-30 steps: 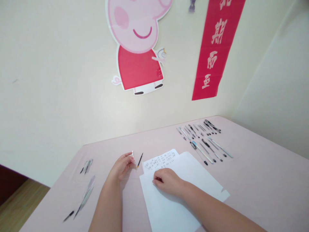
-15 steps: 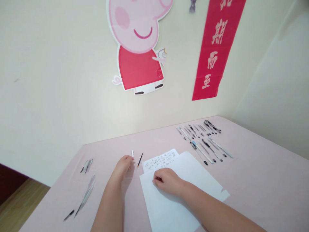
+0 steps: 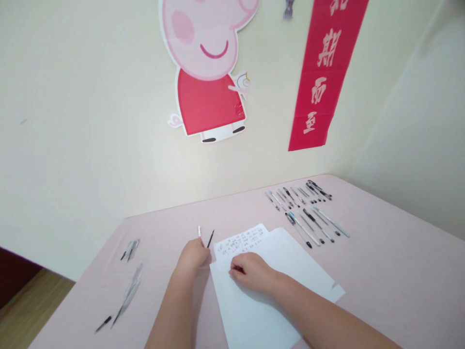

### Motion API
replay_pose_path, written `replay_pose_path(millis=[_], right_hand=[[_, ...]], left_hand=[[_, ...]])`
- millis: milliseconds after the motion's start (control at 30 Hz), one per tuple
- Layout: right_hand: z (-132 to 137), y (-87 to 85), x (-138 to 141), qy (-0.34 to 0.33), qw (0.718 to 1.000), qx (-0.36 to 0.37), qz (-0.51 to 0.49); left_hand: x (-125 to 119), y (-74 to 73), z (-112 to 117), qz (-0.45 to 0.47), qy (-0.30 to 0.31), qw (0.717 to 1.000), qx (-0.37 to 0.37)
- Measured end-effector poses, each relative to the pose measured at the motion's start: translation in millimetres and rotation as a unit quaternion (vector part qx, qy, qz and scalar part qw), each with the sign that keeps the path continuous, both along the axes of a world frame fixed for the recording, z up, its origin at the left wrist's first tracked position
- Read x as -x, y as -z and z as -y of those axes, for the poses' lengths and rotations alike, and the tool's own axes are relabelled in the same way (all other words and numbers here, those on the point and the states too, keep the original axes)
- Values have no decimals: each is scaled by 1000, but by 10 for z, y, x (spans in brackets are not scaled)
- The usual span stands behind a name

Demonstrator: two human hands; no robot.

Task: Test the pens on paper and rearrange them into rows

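My left hand (image 3: 195, 253) rests low over the table, its fingers curled and mostly hidden behind the back of the hand. Its fingertips meet the lower end of a slim dark pen refill (image 3: 210, 238), which is covered there; whether they grip it I cannot tell. A small white stick-like piece (image 3: 199, 231) shows just beyond the knuckles. On a blank white sheet (image 3: 254, 315) lies my right hand (image 3: 251, 272), closed in a loose fist with nothing seen sticking out. A sheet with handwriting (image 3: 240, 242) shows from under the blank sheet's far edge.
Several pens and refills lie in two rows at the back right, among them a pen with a light-blue end (image 3: 305, 228). More pen parts (image 3: 131, 249) and a black-capped piece (image 3: 103, 324) lie at the left. The wall (image 3: 109, 145) rises behind the table.
My left hand has moved right and slightly nearer to me, from beside the white piece to the lower end of the refill. My right hand has stayed still.
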State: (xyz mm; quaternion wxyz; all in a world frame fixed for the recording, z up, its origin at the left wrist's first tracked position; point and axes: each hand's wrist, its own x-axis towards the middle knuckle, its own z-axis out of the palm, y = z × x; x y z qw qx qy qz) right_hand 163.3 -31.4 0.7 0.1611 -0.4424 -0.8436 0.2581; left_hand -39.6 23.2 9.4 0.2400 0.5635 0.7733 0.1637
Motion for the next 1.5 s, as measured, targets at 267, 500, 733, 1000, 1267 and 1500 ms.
replay_pose_path(millis=[267,500,733,1000,1267,1500], right_hand=[[-5,18,6,9,1000,11,-19],[-75,106,37,85,976,62,-189],[-199,56,-5,183,832,228,-473],[-262,35,-40,209,740,325,-551],[-225,29,-35,182,774,313,-519],[-185,-15,-15,173,783,318,-506]], left_hand=[[-36,-213,104,105,44,993,36],[-266,-430,221,463,107,875,90],[-487,-255,231,505,150,834,165],[-546,-172,252,498,192,822,197],[-545,-203,264,509,171,827,164],[-482,-144,126,621,-2,778,98]])
